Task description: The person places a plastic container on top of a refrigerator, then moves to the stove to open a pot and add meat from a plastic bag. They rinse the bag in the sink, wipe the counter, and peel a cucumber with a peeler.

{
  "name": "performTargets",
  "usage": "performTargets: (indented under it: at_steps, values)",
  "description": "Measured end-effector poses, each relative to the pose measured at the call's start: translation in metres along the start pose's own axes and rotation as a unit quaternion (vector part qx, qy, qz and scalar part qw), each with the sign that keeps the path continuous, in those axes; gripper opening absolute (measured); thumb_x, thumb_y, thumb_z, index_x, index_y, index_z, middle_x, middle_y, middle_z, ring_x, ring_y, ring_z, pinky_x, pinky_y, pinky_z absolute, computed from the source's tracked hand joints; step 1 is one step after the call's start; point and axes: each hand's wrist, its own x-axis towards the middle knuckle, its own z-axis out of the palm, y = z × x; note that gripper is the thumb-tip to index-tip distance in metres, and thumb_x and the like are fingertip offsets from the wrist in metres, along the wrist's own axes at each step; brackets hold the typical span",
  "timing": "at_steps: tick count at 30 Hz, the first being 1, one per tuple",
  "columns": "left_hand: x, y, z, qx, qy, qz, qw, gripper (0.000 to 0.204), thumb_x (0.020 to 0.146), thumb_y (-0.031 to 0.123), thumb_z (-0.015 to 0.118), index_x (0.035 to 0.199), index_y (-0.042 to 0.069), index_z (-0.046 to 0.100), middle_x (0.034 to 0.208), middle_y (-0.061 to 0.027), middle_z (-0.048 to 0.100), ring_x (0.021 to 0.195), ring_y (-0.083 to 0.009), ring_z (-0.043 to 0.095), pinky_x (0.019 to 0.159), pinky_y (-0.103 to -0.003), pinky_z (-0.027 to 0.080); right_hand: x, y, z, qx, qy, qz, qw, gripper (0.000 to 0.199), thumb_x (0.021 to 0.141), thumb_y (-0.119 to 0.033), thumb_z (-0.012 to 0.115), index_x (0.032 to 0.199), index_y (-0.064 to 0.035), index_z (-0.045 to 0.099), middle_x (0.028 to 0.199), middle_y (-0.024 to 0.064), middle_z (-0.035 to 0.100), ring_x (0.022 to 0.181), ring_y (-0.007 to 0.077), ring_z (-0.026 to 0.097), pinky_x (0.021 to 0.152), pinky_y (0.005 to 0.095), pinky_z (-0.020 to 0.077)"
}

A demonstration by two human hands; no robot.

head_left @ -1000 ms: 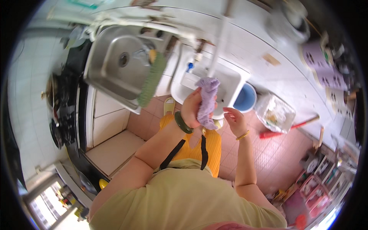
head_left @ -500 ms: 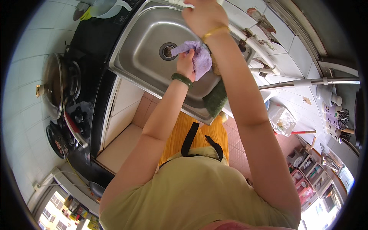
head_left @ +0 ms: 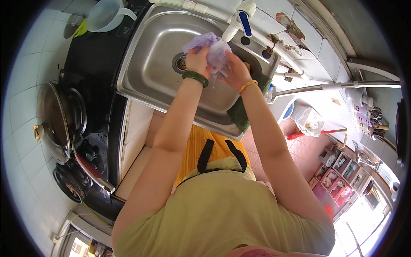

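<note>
My left hand [head_left: 198,62] grips a crumpled purple cloth [head_left: 197,42] over the steel sink [head_left: 150,64], beside the drain [head_left: 180,63]. A white tap with a blue lever [head_left: 245,22] stands at the sink's back edge, its spout over the cloth. Water runs onto the cloth and drips below it. My right hand [head_left: 236,73] is at the cloth's right side, fingers stretched out and apart; whether they press on it is hard to tell. A green scouring pad [head_left: 242,112] hangs over the sink's near right rim, partly behind my right wrist.
Left of the sink is a black stove counter [head_left: 96,64] with a glass-lidded pan [head_left: 53,122], a red-handled pan [head_left: 87,169] and a translucent measuring jug [head_left: 105,17]. White pipes [head_left: 295,68] run along the right wall. A plastic bag [head_left: 309,121] and shelves [head_left: 342,180] are farther right.
My right hand has come down from the tap to the cloth, its fingers spreading. My left hand has carried the cloth slightly up and left, under the spout. Water now runs.
</note>
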Motion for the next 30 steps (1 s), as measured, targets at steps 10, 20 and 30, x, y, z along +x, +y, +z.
performTargets:
  at_steps: [10, 20, 30]
  values:
    - [-0.032, 0.035, -0.016, 0.17, -0.096, 0.015, 0.981, 0.017, 0.08, 0.016, 0.07, 0.095, 0.007, 0.067, 0.097, -0.0032, 0.069, 0.083, -0.0185, 0.066, 0.075, -0.035, 0.053, 0.029, 0.027, 0.006, 0.201, -0.158, 0.015, 0.967, 0.038, 0.095, -0.045, 0.057, 0.117, -0.0137, 0.058, 0.11, 0.0072, 0.062, 0.104, 0.0304, 0.059, 0.092, 0.0518, 0.0474]
    - [0.007, -0.008, -0.058, 0.625, -0.139, 0.395, 0.659, 0.037, 0.091, 0.022, 0.058, 0.126, 0.011, 0.061, 0.137, -0.0191, 0.051, 0.127, -0.0363, 0.048, 0.111, -0.049, 0.032, 0.038, 0.06, 0.02, 0.331, -0.121, -0.042, 0.935, 0.022, 0.097, -0.02, 0.046, 0.111, -0.0081, 0.059, 0.108, 0.0103, 0.065, 0.1, 0.0262, 0.062, 0.094, 0.042, 0.0498]
    - [-0.032, -0.019, -0.078, 0.163, -0.081, 0.167, 0.969, 0.015, 0.096, 0.016, 0.059, 0.096, 0.002, 0.065, 0.086, -0.012, 0.069, 0.087, -0.0283, 0.069, 0.082, -0.037, 0.055, 0.064, 0.104, 0.031, 0.411, -0.204, -0.05, 0.887, 0.047, 0.105, -0.045, 0.03, 0.101, -0.0064, 0.055, 0.112, 0.0141, 0.061, 0.103, 0.0281, 0.058, 0.091, 0.0423, 0.0486]
